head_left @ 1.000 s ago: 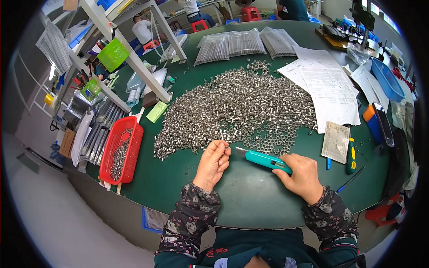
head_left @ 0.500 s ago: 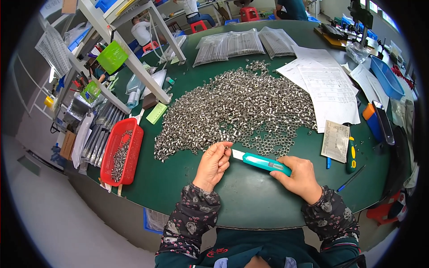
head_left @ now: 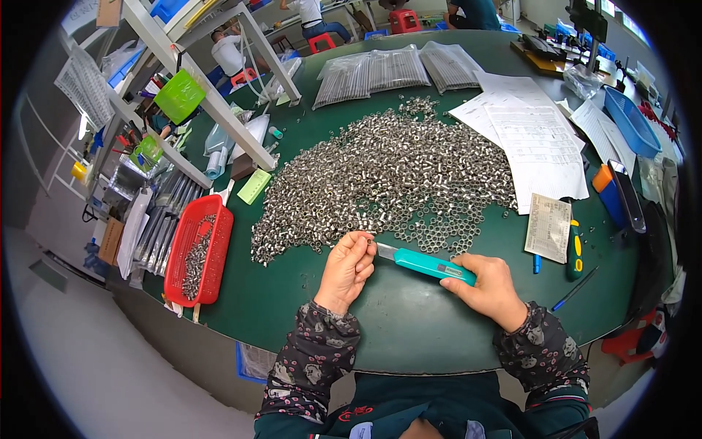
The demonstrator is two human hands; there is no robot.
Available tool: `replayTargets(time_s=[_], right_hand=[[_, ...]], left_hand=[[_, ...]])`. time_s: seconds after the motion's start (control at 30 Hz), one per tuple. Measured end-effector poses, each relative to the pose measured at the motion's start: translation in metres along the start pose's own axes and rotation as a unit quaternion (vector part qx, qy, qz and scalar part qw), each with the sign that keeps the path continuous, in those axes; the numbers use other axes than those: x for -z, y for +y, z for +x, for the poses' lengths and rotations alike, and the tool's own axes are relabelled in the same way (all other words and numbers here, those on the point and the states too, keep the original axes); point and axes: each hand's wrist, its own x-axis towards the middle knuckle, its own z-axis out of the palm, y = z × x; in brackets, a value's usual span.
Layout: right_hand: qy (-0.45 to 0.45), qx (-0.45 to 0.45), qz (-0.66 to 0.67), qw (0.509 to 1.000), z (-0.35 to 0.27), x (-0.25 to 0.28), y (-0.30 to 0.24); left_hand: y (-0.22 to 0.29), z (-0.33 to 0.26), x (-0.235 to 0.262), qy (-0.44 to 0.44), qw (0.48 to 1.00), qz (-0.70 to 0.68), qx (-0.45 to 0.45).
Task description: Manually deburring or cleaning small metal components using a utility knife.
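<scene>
My right hand [head_left: 488,287] is closed around the handle of a teal utility knife [head_left: 428,264]. Its blade points left and its tip reaches the fingertips of my left hand [head_left: 346,272]. Those fingers pinch a small metal ring [head_left: 371,241], mostly covered by thumb and forefinger. Just beyond both hands spreads a wide heap of small shiny metal rings [head_left: 387,172]. Along the near right side of the heap, rings [head_left: 446,227] lie flat in a single layer.
A red plastic basket [head_left: 223,252] with metal pieces stands left on the green table [head_left: 409,333]. Bagged metal tubes [head_left: 395,69] lie at the back. To the right are papers [head_left: 541,150], a screwdriver [head_left: 575,252], a pen [head_left: 575,288] and a blue tray [head_left: 631,123].
The knife has rolled slightly in my right hand, so its blade now looks darker. My left hand stays nearly in place, still pinching the ring.
</scene>
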Motion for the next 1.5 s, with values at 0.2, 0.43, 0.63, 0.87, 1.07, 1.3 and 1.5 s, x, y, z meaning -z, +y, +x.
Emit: replayTargets(time_s=[0.2,0.43,0.63,0.87,1.07,1.3,1.5], right_hand=[[-0.053,-0.06,0.038,0.996,0.0009,0.001,-0.0001],[-0.016,-0.057,0.04,0.997,0.0007,0.0008,0.0008],[0.031,-0.039,0.028,0.998,0.002,0.0016,0.0042],[0.013,0.032,-0.099,0.994,0.0002,0.0035,-0.0033],[0.01,-0.004,-0.053,0.999,0.0009,0.0045,-0.0051],[-0.007,-0.034,-0.001,0.999,0.0011,0.0001,0.0037],[-0.04,-0.073,0.02,0.996,0.0019,0.0011,0.0034]], left_hand=[[-0.0012,-0.0009,-0.0014,0.008,1.0,0.011,0.003],[-0.0035,-0.0009,-0.0022,0.022,0.997,0.059,0.036],[0.0,-0.0018,-0.0043,0.057,0.997,0.014,0.049],[0.002,-0.0022,-0.0011,0.048,0.998,-0.023,0.039],[0.003,-0.0004,-0.0043,0.048,0.998,0.034,-0.024],[0.0001,-0.0001,-0.0001,0.013,0.998,0.055,-0.033],[0.0028,-0.0019,-0.0068,0.024,0.998,0.055,-0.008]])
